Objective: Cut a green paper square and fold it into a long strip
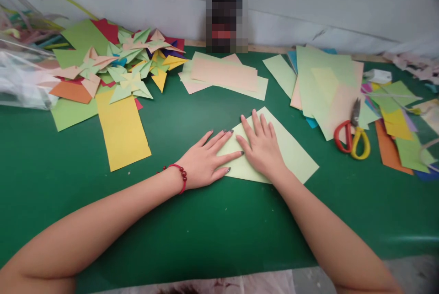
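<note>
A pale green sheet of paper lies at a slant on the green tabletop, its left part apparently folded over. My left hand rests flat across the paper's left edge, fingers spread, with a red beaded bracelet at the wrist. My right hand lies flat on the middle of the same sheet, its fingers pointing away from me and partly apart. The fingertips of the left hand come close to the right thumb. Both palms hide parts of the sheet, including some of its edges.
Folded paper stars are heaped at the back left by a yellow paper strip. Pink and green strips lie behind my hands. Scissors with red and yellow handles sit right, beside stacked sheets. A clear plastic bag stands far left.
</note>
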`<state>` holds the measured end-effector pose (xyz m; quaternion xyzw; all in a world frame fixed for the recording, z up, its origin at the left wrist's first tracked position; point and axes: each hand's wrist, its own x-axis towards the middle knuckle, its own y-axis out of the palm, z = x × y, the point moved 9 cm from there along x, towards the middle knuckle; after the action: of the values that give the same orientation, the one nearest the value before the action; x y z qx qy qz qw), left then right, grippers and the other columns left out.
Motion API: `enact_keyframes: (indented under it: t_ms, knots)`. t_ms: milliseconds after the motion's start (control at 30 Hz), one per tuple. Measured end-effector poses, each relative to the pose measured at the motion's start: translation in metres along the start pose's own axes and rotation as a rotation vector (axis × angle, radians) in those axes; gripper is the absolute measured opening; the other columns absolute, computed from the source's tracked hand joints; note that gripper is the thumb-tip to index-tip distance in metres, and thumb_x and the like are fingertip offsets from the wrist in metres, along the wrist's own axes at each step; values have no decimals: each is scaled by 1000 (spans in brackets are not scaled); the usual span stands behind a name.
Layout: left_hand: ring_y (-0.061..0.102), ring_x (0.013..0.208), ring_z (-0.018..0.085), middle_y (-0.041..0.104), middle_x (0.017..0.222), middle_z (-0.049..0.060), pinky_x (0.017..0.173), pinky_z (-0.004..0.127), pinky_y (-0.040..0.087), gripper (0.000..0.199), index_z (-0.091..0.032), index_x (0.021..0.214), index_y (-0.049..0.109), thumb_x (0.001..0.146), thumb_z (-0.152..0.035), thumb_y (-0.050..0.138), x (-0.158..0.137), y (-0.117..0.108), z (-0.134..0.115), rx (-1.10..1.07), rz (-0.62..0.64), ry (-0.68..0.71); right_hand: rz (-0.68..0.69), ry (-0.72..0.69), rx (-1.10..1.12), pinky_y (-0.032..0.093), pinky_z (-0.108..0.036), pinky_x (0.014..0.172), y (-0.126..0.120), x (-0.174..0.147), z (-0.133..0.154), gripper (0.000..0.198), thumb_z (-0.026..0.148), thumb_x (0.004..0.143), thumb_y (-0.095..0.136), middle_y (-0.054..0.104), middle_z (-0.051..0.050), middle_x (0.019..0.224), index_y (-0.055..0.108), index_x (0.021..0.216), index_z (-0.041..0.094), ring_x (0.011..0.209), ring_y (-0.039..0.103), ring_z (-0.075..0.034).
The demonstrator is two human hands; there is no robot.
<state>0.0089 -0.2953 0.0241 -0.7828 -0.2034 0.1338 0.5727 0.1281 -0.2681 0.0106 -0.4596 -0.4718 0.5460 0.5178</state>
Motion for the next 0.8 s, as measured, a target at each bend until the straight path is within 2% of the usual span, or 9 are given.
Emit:
enact_keyframes:
  t_ms: [367,800]
  knots:
    - [13,140,30,6,154,6,112,50,11,49,-34,139,32,92,-44,37,0,1,1,-14,19,-11,5,4,-19,12,-48,111,1,0,0,59,52,92,23,9,-7,154,23,145,25,141,6,-27]
    - [10,140,29,7,154,6,112,51,9,57,-33,141,30,88,-55,37,-1,1,1,-9,29,1,-13,-5,-25,13,-49,111,1,0,2,59,52,92,24,10,-6,154,24,145,25,140,8,-27]
